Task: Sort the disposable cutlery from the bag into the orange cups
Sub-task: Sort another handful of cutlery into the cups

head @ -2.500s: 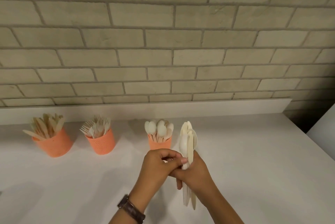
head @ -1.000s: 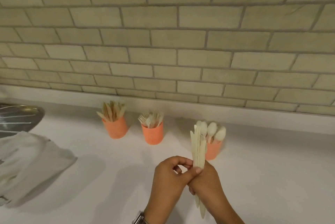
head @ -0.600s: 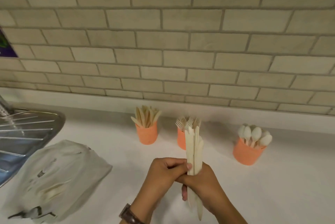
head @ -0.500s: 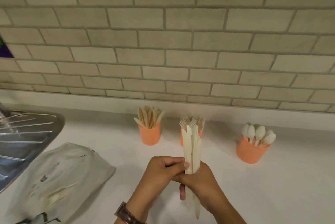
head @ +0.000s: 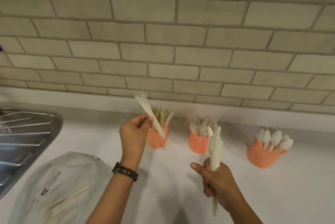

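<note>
Three orange cups stand in a row by the wall: the left cup with knives, the middle cup with forks, the right cup with spoons. My left hand pinches a pale knife, tilted, just in front of the left cup. My right hand grips an upright bundle of cutlery in front of the middle cup. The pale bag lies at lower left with cutlery showing through it.
A steel sink drainer sits at the left edge. A brick-tiled wall rises right behind the cups. The white counter stretches to the right.
My hands have parted. The left hand pulled a knife out of the bundle and carried it left to the knife cup; the right hand keeps the rest. The view shifted closer.
</note>
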A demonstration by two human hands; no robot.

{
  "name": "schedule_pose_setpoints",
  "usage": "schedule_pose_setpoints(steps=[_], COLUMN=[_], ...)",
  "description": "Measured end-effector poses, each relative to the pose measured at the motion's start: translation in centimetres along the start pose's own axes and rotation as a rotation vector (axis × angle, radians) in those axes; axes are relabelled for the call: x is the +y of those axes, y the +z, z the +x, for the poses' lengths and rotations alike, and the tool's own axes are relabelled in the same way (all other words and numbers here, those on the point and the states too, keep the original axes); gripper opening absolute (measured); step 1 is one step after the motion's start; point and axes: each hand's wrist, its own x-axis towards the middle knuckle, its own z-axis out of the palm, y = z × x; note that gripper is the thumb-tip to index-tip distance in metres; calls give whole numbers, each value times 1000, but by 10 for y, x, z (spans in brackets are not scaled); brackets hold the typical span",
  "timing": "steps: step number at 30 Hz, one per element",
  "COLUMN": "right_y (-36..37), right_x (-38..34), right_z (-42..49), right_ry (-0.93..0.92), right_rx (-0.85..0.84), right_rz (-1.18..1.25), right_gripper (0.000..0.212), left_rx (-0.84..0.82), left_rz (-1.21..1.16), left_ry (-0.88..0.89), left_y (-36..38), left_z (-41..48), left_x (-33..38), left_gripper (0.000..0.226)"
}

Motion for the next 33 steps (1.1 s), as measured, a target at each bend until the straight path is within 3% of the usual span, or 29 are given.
schedule_pose_setpoints(steps=[4,8,10,14,17,20,22,26,28,30,31,33], right_y=[-2,0,0,0,2,7,13,18,16,15,11,9], right_x=[1,-2,-4,-8,-8,-10,-13,-16,-17,-15,-11,-8], right_z=[14,18,19,18,15,13,9,-1,-6,-10,-10,-5], right_ry=[18,13,15,26,19,-34,-52,46,29,-6,-65,-194], right_rx=[-54,-149,-198,-176,-65,54,88,1,-39,-57,-57,-28], right_rz=[106,155,186,210,89,-22,45,476,531,391,193,-167], right_gripper=[55,59,58,57,54,31,10,26,28,21,15,39], left_rx=[113,-12,-38,23,-176,-394,-424,-383,-368,-363,-378,-428], left_rz=[190,473,478,405,201,239,311,298,312,289,264,183], left_ry=[61,-60,-88,27,25,13,39,30,35,22,6,-50], left_y=[23,40,40,34,36,42,48,52,51,49,48,46], left_z=[34,42,36,12,-40,-90,-106,-109,-108,-106,-105,-101], left_x=[-27,-73,-80,-51,-13,4,5,5,7,7,7,10], left_gripper=[18,20,25,27,5,15,15,15,11,8,7,4])
